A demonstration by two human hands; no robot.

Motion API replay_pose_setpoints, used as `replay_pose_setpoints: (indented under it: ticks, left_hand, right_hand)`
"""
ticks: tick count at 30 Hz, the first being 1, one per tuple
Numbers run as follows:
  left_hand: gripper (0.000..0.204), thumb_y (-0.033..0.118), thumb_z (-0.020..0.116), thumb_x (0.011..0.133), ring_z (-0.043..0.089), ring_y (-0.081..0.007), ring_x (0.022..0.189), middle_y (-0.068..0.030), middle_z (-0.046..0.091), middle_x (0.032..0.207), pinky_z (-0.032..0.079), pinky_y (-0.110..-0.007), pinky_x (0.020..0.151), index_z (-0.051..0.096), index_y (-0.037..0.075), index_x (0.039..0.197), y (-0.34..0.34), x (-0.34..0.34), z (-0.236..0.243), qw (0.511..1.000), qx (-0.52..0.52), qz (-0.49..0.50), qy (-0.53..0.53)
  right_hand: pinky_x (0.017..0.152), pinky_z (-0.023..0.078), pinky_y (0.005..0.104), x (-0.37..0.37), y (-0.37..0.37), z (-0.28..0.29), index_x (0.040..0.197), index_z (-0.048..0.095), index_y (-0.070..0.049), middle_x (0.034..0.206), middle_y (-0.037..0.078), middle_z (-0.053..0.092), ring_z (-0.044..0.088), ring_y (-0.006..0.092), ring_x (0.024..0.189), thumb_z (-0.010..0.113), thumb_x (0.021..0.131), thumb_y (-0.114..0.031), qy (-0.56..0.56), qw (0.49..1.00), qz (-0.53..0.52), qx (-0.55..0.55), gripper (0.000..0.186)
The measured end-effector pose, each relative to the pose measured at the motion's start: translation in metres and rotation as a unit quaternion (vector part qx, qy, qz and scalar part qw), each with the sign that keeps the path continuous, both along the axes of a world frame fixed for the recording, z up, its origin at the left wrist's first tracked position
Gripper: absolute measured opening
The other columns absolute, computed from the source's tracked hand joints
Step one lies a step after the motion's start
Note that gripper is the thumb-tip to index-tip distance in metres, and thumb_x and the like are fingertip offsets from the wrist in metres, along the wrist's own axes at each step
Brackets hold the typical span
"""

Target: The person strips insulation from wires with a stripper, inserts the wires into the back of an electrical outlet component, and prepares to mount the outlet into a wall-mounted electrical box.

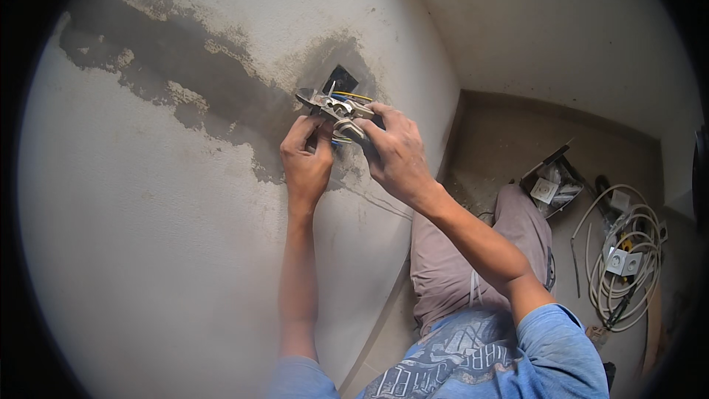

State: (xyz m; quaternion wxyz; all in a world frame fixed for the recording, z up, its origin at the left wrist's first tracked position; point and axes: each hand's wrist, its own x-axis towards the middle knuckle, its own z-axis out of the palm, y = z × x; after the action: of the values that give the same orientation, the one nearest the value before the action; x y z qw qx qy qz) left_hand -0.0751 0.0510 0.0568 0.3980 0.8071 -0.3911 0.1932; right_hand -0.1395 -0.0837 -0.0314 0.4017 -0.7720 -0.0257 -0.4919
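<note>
My right hand [399, 151] is closed round the handles of metal pliers [337, 106], whose head lies across a dark square wall box [340, 77]. Yellow and blue wires [353, 95] come out at the box, behind and beside the pliers. Just below the pliers' head, my left hand [306, 154] is pinched at the wires; what exactly its fingertips hold is hidden. Rough grey cement [177, 66] surrounds the box and runs as a wide band up the white wall to the left.
At the right on the floor [509, 125] are a black open container [554, 188] of small parts and coiled cream cable [650, 266] with white sockets [622, 261] and tools among it. My legs [458, 266] are beside the wall, which meets another wall at the corner.
</note>
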Motion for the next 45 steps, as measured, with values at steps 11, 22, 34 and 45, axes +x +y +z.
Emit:
replay_pose_setpoints:
  ticks: [11, 22, 34, 45]
  left_hand:
    - [0.012, 0.002, 0.066, 0.096, 0.052, -0.0081, 0.07, -0.0022, 0.063, 0.085, 0.041, -0.026, 0.064, 0.072, -0.001, 0.105, 0.0, 0.0, 0.001, 1.0, -0.013, -0.012, 0.021]
    - [0.044, 0.042, 0.075, 0.09, 0.064, -0.0273, 0.084, -0.0124, 0.068, 0.092, 0.05, -0.039, 0.079, 0.069, 0.001, 0.105, -0.01, -0.008, 0.002, 0.997, 0.071, 0.034, 0.013]
    - [0.045, 0.019, 0.077, 0.091, 0.036, -0.016, 0.052, -0.0053, 0.042, 0.056, 0.031, -0.036, 0.05, 0.044, 0.002, 0.065, -0.017, 0.007, -0.022, 0.971, -0.007, 0.204, -0.125]
    - [0.015, 0.01, 0.076, 0.089, 0.059, -0.0129, 0.074, -0.0042, 0.062, 0.084, 0.047, -0.027, 0.063, 0.063, 0.003, 0.091, -0.011, -0.049, 0.004, 0.972, -0.073, 0.152, -0.163]
  right_hand:
    - [0.101, 0.042, 0.0505, 0.002, 0.001, -0.001, 0.121, 0.064, -0.009, 0.131, 0.022, 0.057, 0.056, 0.0385, 0.122, 0.071, 0.079, -0.004, -0.01, 1.0, 0.021, 0.014, 0.043]
    - [0.065, 0.051, 0.0418, 0.03, -0.032, -0.004, 0.1, 0.067, 0.001, 0.089, 0.019, 0.066, 0.066, 0.0351, 0.076, 0.072, 0.087, -0.009, -0.004, 0.979, 0.191, 0.074, 0.017]
    - [0.064, 0.052, 0.0484, 0.058, 0.009, -0.021, 0.088, 0.066, -0.004, 0.07, 0.022, 0.067, 0.067, 0.0419, 0.066, 0.074, 0.089, -0.032, 0.039, 0.955, -0.061, 0.287, 0.029]
    - [0.055, 0.051, 0.0277, -0.008, -0.08, -0.125, 0.096, 0.067, -0.001, 0.076, 0.005, 0.068, 0.066, 0.0112, 0.062, 0.067, 0.1, -0.032, 0.097, 0.821, 0.065, 0.559, 0.031]
